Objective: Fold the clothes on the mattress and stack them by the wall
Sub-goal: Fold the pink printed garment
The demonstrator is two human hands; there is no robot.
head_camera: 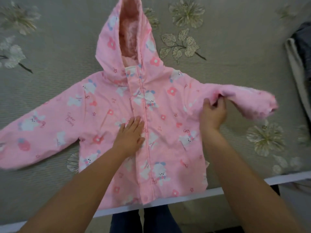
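Jacket: pink hooded jacket (168,105) lay face up in the centre of the frame, zipped; hood toward the top; hem at the mattress's near edge
Left hand: left hand (130,134) rested flat on the jacket front beside the zip, fingers straight
Right hand: right hand (212,111) pinched the sleeve (244,101) at the right, lifting it slightly
Surface: grey-green mattress (235,68) with embroidered leaves and flowers; white trim along the lower edge
Room: dark and grey folded clothes (301,47) at the right edge
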